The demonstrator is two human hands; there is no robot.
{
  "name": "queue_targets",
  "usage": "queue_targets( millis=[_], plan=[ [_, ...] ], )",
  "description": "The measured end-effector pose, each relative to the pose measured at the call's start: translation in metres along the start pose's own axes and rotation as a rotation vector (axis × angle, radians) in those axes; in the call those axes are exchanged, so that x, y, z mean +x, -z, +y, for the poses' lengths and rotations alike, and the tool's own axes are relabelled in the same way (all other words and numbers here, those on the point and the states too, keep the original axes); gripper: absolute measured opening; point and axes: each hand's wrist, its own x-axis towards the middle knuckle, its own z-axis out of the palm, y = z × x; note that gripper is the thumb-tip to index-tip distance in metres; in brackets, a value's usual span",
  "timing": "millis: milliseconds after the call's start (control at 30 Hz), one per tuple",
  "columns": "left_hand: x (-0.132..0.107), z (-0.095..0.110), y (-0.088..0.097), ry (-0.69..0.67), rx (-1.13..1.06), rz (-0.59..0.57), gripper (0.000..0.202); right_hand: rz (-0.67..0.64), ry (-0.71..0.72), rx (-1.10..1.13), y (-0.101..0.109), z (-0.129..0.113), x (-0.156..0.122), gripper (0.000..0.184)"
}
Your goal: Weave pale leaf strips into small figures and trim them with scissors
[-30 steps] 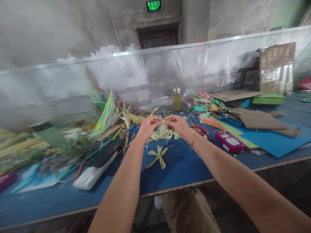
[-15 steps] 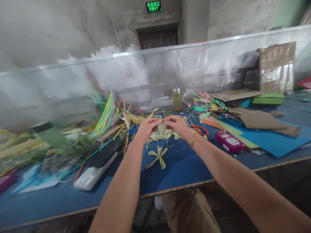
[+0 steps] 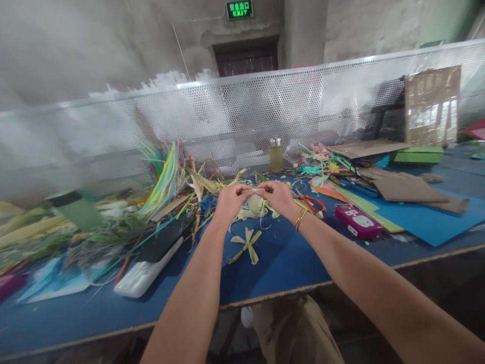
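Note:
My left hand [image 3: 229, 200] and my right hand [image 3: 278, 195] meet above the blue table [image 3: 288, 263], both pinched on a pale green husk strip [image 3: 254, 204] that hangs between them. My right wrist wears a gold bracelet [image 3: 300, 219]. Below the hands a small knotted husk piece [image 3: 246, 243] lies on the table. More husk shreds [image 3: 242, 215] sit just under the hands.
A bundle of coloured strips [image 3: 163, 178] and dried leaves lie to the left, beside a white and black device [image 3: 151, 263]. Red scissors [image 3: 312, 203], a magenta box [image 3: 357, 221], coloured paper sheets [image 3: 424, 217] and cardboard [image 3: 401, 187] are on the right. A small jar [image 3: 276, 154] stands by the perforated metal screen [image 3: 265, 111].
My hands have shifted slightly and drawn the husk strip tighter between the fingertips; the piece now hangs a little lower and more bunched.

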Motion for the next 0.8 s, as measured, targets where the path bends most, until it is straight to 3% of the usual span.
queue_targets(
  millis=[333, 800],
  plan=[
    [-0.002, 0.007, -0.002, -0.006, -0.064, 0.020, 0.015, 0.062, -0.003, -0.029, -0.002, 0.000, 0.001, 0.019],
    [-0.003, 0.007, -0.003, 0.268, -0.625, -0.062, 0.025, 0.039, -0.097, 0.384, -0.005, -0.011, -0.003, 0.020]
  ],
)
